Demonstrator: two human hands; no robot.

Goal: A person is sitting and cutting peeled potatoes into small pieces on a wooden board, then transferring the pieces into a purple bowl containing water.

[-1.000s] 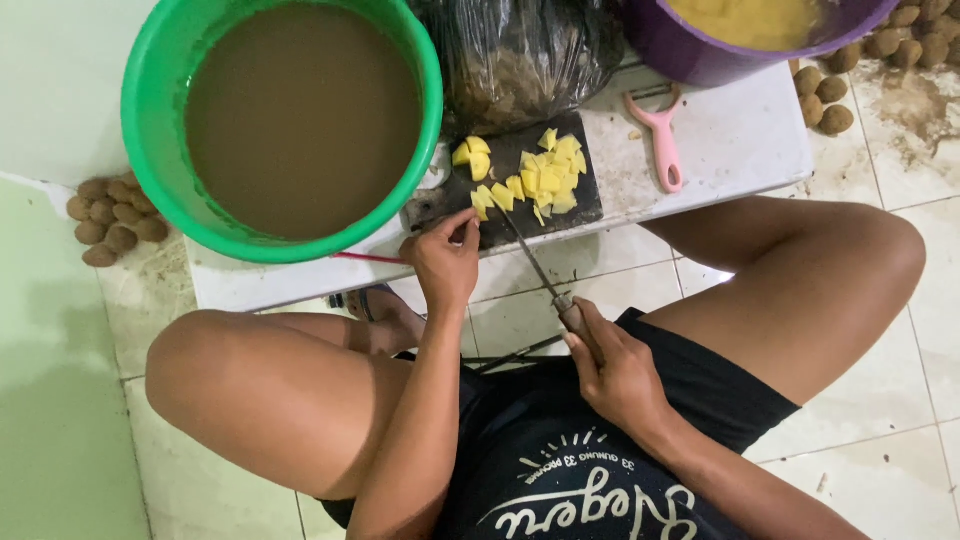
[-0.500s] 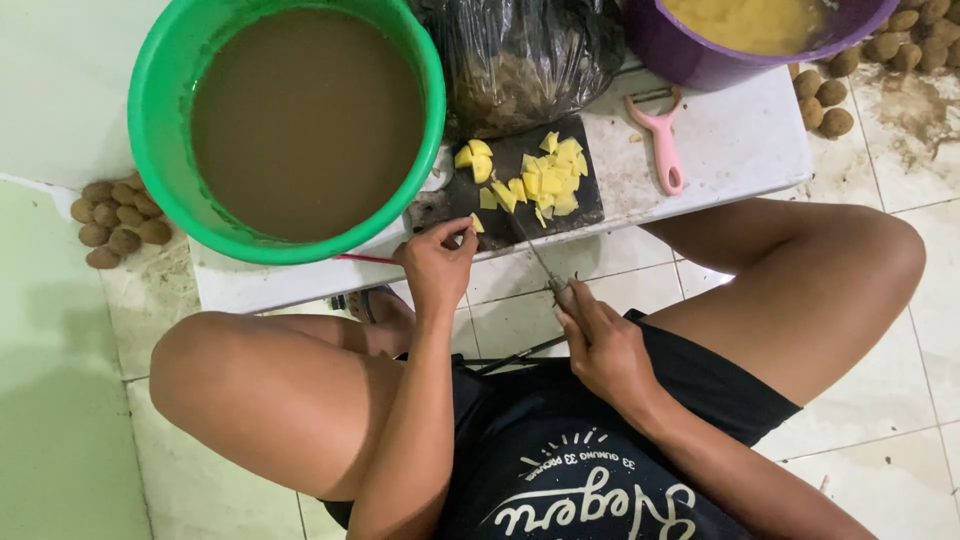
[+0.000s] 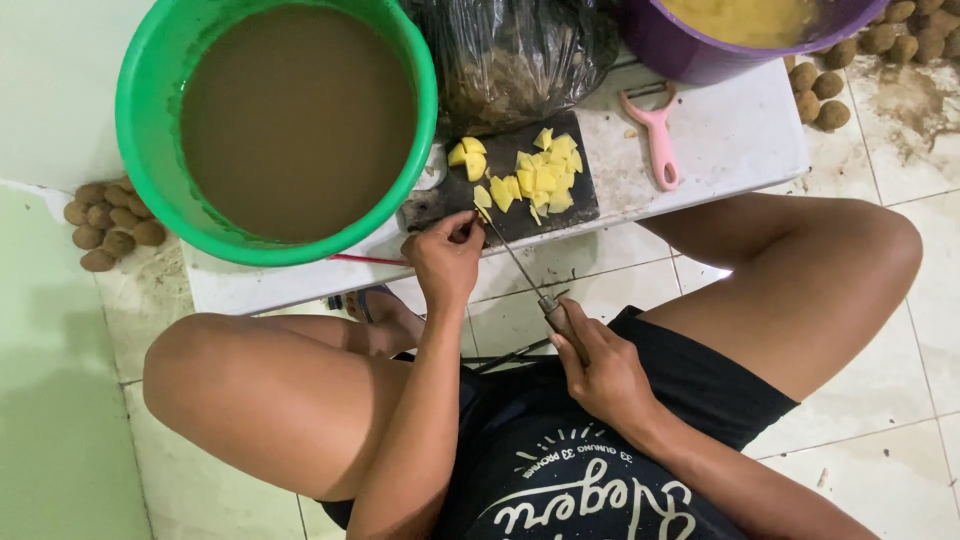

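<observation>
Under left hand (image 3: 443, 262), hidden potato piece.

Big green plastic basin (image 3: 140, 130) crowding board's left, black plastic bag (image 3: 520, 55) blocking far side; white tabletop (image 3: 740, 140) w/ pink peeler (image 3: 660, 150) lying open at right.

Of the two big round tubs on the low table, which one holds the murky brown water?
The green tub at the table's left end, beside the cutting board. The purple tub at the top right holds pale yellow contents instead.

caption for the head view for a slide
Left hand steadies a potato piece on the dark cutting board while right hand slices with a knife.
</observation>
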